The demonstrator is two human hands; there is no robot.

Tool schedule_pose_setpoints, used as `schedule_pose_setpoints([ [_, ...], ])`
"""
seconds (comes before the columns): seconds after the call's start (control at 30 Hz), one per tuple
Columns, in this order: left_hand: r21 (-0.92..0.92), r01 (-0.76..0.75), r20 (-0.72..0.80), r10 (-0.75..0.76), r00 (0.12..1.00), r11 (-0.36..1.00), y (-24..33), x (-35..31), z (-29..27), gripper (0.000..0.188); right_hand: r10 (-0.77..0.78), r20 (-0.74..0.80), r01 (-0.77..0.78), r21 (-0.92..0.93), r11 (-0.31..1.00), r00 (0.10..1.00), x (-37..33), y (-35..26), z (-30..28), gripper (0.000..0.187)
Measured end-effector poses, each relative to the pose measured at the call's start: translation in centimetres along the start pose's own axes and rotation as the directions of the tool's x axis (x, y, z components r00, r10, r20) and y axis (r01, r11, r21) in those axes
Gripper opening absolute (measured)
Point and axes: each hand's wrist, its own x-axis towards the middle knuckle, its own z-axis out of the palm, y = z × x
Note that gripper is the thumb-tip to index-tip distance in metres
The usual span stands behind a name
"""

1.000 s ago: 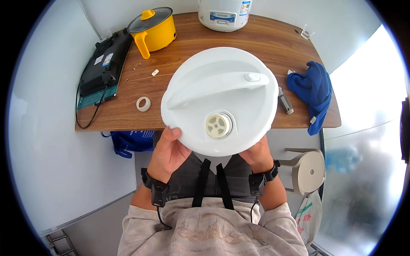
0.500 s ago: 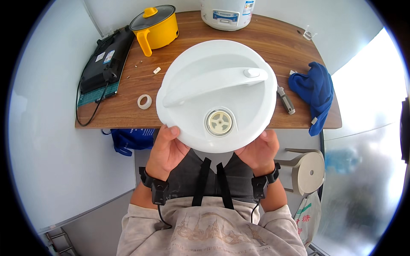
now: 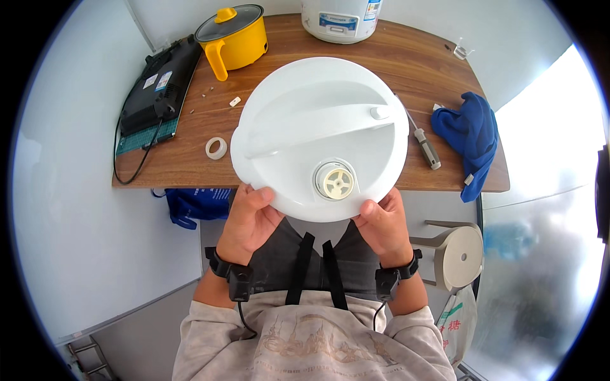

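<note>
A round white rice cooker lid is held up between both hands, in front of the table's near edge. A long handle bar runs across its top, and a cream-coloured vent piece sits in a round recess near the lid's lower rim. My left hand grips the lower left edge with the thumb on top. At the lower right edge, my right hand grips likewise, its thumb lying on the upper face. The fingers under the lid are partly hidden.
On the wooden table stand a yellow pot and a white rice cooker body. A black appliance lies left on a green mat. Tape roll, screwdriver and blue cloth flank the lid. Right of my legs is a stool.
The lid has tilted and turned slightly, so the vent piece appears further right. My right thumb has come further onto the lid's top, and more of the screwdriver shows.
</note>
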Motion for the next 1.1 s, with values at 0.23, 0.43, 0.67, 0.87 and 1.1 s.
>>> schedule_pose_setpoints([
  [0.23, -0.018, -0.024, 0.016, 0.025, 1.000, 1.000, 0.3, -0.1, 0.4, 0.072, 0.030, -0.065, -0.028, 0.029, 0.999, 0.997, -0.1, -0.7, 1.4, 0.042],
  [0.43, -0.024, 0.005, 0.014, -0.005, 1.000, 1.000, 0.2, -0.1, 0.4, 0.071, 0.037, -0.098, -0.028, 0.082, 0.996, 0.995, -0.1, -0.6, 1.4, 0.040],
  [0.67, 0.010, -0.008, 0.026, 0.007, 1.000, 1.000, 0.1, -0.1, 0.4, 0.072, 0.037, -0.127, -0.029, 0.061, 0.998, 0.991, 0.0, -0.7, 1.5, 0.038],
  [0.87, 0.095, 0.014, 0.026, -0.016, 1.000, 0.995, 0.5, 0.0, 0.3, 0.074, 0.038, -0.130, -0.027, 0.090, 0.996, 0.991, -0.1, -0.5, 0.8, 0.033],
  [1.1, 0.130, 0.015, 0.034, -0.019, 0.999, 0.991, 0.6, -0.3, 0.0, 0.079, 0.012, -0.107, -0.003, 0.084, 0.996, 0.994, -0.1, -0.7, 1.1, 0.036],
])
